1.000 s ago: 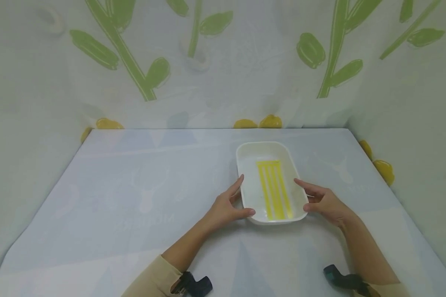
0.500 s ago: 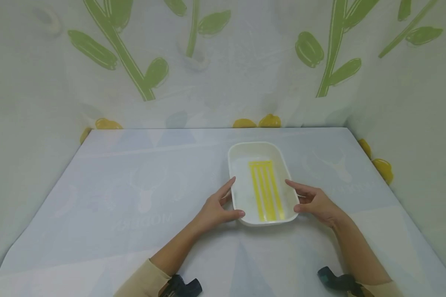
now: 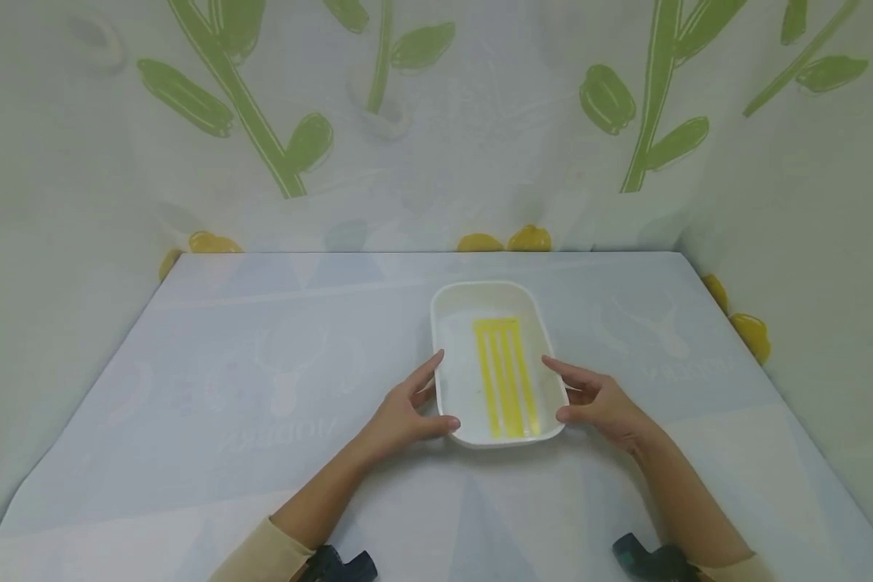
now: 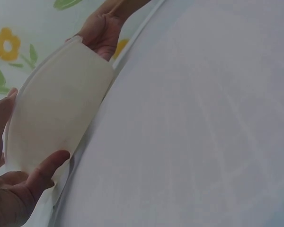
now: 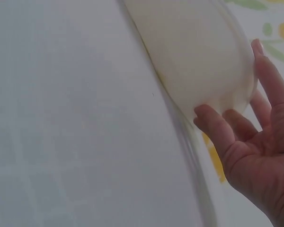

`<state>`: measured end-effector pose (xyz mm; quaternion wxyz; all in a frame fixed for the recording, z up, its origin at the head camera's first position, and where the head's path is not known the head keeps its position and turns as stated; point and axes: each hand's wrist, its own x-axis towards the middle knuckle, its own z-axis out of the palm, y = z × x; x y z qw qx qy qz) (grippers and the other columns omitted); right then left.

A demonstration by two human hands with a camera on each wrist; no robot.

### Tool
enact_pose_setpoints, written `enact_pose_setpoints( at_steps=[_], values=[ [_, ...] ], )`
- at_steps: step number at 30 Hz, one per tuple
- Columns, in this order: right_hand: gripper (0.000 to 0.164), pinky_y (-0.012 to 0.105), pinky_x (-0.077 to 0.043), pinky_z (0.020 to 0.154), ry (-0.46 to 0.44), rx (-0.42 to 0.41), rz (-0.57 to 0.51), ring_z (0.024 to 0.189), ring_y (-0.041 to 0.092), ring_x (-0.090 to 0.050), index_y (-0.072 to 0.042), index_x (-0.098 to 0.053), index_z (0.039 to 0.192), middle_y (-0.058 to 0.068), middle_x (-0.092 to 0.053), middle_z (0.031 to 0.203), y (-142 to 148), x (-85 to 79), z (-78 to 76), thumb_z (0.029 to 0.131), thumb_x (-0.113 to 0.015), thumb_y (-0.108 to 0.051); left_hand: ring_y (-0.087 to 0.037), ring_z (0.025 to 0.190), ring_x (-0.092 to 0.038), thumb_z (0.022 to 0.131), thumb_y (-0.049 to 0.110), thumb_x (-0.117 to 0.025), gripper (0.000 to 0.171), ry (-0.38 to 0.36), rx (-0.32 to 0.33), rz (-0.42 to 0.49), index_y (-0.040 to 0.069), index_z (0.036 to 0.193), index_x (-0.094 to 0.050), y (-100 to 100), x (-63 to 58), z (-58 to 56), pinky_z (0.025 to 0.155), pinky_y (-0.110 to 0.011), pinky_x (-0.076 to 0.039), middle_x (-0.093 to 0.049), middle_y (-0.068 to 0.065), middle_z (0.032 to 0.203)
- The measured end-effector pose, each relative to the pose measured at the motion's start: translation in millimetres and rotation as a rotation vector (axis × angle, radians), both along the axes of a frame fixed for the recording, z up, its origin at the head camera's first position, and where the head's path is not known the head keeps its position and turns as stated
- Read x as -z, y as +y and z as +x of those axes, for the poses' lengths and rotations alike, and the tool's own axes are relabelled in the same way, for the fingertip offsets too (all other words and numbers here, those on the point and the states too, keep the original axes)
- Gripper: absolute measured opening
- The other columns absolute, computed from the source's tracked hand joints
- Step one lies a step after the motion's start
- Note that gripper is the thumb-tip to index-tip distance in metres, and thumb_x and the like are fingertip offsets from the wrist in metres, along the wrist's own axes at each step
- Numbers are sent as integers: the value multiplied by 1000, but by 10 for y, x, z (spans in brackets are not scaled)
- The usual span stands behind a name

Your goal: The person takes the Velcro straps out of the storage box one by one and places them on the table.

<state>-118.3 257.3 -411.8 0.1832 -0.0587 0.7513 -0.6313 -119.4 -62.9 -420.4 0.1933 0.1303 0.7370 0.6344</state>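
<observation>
A white rectangular tray [image 3: 505, 443] with rounded corners is between my two hands, right of the table's middle. On its floor lies a yellow striped patch [image 3: 509, 388], its bars running lengthwise. My left hand [image 3: 403, 412] holds the tray's left side, thumb near the front corner and fingers along the wall. The right hand [image 3: 607, 408] grips the opposite side the same way. Both wrist views show the outer wall of the tray [image 4: 61, 104], with thumb and fingers spread against it. In the right wrist view, the right hand's [image 5: 255, 142] fingertips touch the wall; the inside is hidden there.
A pale, faintly printed cloth covers the table [image 3: 189, 404]. Behind it hangs a white curtain [image 3: 495, 145] with green stems and yellow flowers, and similar cloth closes off both sides. Dark cameras [image 3: 651, 558] are strapped to both wrists.
The tray has moved leftward across the table, with both hands holding its sides throughout. It also stands slightly nearer to me now. The grips look the same.
</observation>
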Motion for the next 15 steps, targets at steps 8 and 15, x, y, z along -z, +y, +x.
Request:
enact_pose_setpoints(
  at_steps=[8, 15],
  values=[
    [76, 25, -51, 85, 17, -12, 19, 119, 18, -56, -8, -38, 144, 17, -29, 152, -114, -10, 34, 78, -76, -7, -32, 136, -36, 74, 19, -82, 94, 14, 9, -19, 28, 150, -27, -134, 7, -1, 98, -41, -45, -22, -6, 156],
    [76, 27, -53, 82, 27, -18, -46, 112, 16, -60, -1, -39, 142, 22, -30, 150, -240, 10, 68, 76, -77, -6, -32, 137, -34, 72, 21, -83, 97, 6, 10, -19, 28, 150, -25, -260, -13, 31, 95, -42, -47, -21, -6, 156]
  ],
)
